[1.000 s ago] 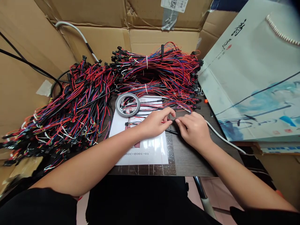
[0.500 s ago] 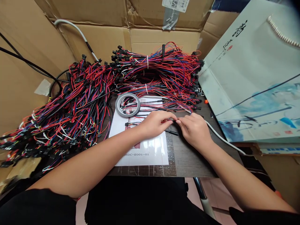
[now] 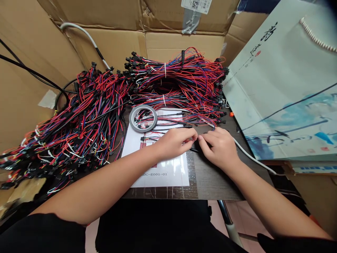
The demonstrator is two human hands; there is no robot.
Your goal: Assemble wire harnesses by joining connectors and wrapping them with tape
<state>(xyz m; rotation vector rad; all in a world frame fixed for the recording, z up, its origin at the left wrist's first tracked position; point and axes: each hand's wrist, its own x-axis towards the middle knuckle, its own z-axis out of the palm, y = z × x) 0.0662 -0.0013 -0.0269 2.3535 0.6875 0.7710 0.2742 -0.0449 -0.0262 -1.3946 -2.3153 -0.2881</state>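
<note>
My left hand (image 3: 177, 142) is closed in a pinch above the right part of a printed sheet (image 3: 168, 175). It holds a wire harness, mostly hidden by the fingers. My right hand (image 3: 220, 146) is also closed, thumb against bent fingers, its tips just short of the left fingertips. What sits in its pinch is too small to make out. A black cable end (image 3: 195, 150) shows below, between the hands. From under my left hand, thin wires with a black connector (image 3: 142, 139) run left over the sheet. A grey tape roll (image 3: 132, 118) lies at the sheet's upper left.
A large heap of red, blue and black wire harnesses (image 3: 92, 116) covers the left side. Tied harness bundles (image 3: 179, 75) lie at the back against cardboard (image 3: 184, 45). A white cable (image 3: 244, 153) crosses the table's right side, beside a pale paper bag (image 3: 286, 98).
My fingertips have drawn slightly apart, the left hand shifting a little left and down. The black cable end below is now more covered by the left hand.
</note>
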